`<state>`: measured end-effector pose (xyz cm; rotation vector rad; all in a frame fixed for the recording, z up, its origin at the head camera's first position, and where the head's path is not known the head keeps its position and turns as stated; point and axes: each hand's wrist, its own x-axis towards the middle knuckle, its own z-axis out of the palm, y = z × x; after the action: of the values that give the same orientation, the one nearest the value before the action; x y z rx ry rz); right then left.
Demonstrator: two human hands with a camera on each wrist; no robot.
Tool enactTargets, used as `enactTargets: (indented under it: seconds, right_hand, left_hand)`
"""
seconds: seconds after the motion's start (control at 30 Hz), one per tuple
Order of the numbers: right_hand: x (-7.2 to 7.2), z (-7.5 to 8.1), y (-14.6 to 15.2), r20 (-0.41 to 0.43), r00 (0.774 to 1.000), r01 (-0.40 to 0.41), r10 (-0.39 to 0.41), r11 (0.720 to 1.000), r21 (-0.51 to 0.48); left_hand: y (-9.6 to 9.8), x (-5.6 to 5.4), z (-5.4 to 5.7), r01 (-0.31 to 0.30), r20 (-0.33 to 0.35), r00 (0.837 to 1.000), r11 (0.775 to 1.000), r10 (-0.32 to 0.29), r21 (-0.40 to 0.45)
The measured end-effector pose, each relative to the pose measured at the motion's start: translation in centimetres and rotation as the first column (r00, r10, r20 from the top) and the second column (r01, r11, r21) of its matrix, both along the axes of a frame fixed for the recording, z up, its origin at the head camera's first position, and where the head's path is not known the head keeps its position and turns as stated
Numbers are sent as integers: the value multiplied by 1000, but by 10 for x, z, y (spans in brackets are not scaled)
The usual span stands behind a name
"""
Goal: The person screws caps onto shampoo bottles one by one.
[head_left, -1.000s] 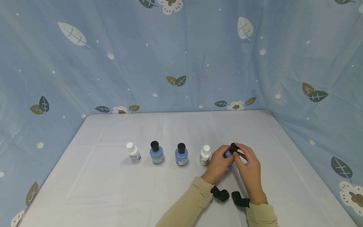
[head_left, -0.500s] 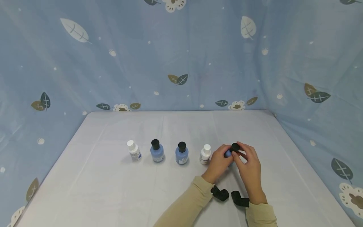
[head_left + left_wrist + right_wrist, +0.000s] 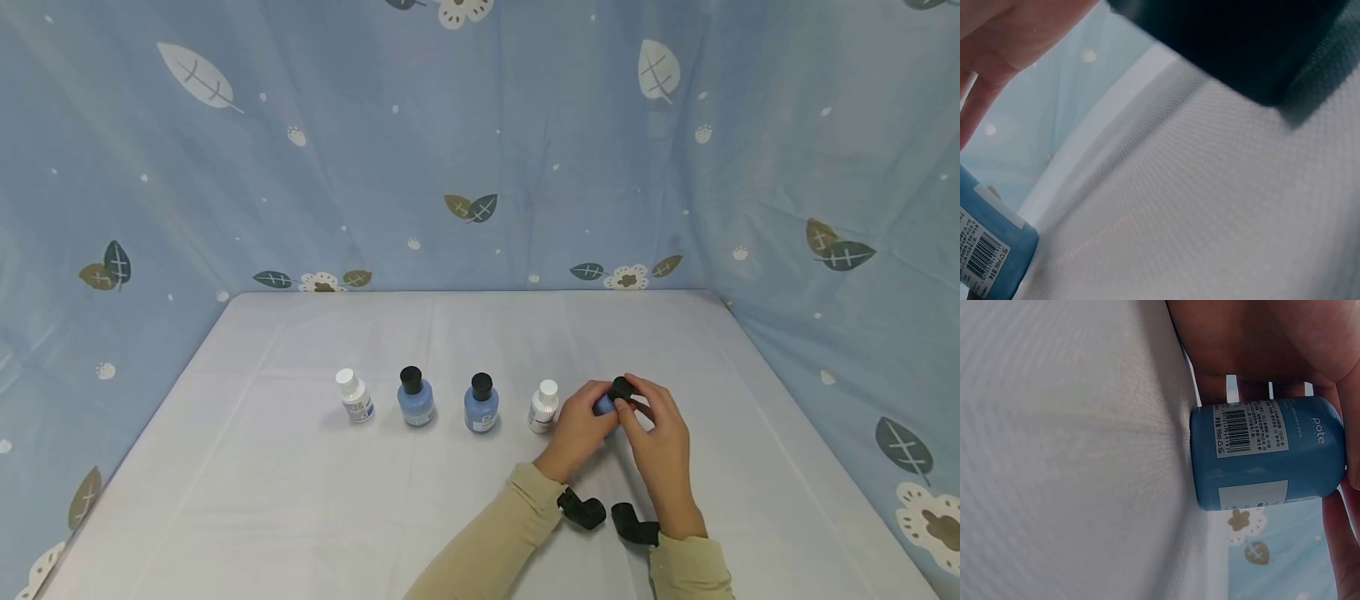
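Observation:
At the right of the row stands a blue bottle (image 3: 1247, 456) with a barcode label, its base on the white cloth. My left hand (image 3: 576, 429) grips its body from the left; in the right wrist view, this hand (image 3: 1260, 344) covers one side of the bottle. My right hand (image 3: 658, 446) pinches the black cap (image 3: 621, 388) on top between thumb and fingers. Whether the cap is loose cannot be seen. In the left wrist view, the right hand (image 3: 1016, 37) is above part of the blue bottle (image 3: 997, 244).
Left of the hands stand a white bottle (image 3: 542, 408), two black-capped blue bottles, one nearer (image 3: 481, 405) and one farther left (image 3: 416, 398), and another white bottle (image 3: 355, 397). Black wrist cameras, left (image 3: 581, 510) and right (image 3: 634, 525), hang close together. A blue patterned curtain (image 3: 525, 150) surrounds the table.
The head view has shifted slightly. Both hands stay on the same bottle, with the fingers at the cap moving only a little. The other bottles have not moved.

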<state>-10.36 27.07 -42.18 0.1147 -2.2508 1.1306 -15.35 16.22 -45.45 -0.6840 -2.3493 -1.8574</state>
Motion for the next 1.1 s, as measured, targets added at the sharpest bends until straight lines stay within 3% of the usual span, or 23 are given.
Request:
enactTargets:
  seconds: [0.33, 0.43, 0.57, 0.73, 0.93, 1.1]
  right_hand:
    - [1, 1, -2, 33, 999, 28, -28, 1000, 6]
    - [-10, -21, 6, -12, 999, 41, -41, 999, 14]
    - [-14, -30, 9, -51, 998, 28, -29, 999, -16]
    - [-1, -1, -4, 3, 999, 44, -44, 999, -9]
    - [0, 2, -4, 30, 998, 61, -61, 998, 7]
    - [2, 3, -2, 31, 998, 60, -59, 998, -18]
  left_hand:
    - [0, 1, 1, -4, 20, 1000, 1000, 4, -6]
    - [0, 1, 2, -11, 19, 1000, 1000, 11, -9]
    - [0, 1, 2, -5, 18, 1000, 1000, 5, -3]
    - [0, 1, 3, -2, 12, 1000, 1000, 2, -3]
    - [0, 1, 2, 9, 4, 1000, 1000, -9, -14]
    - [0, 3, 2, 19, 25, 999, 999, -20, 30]
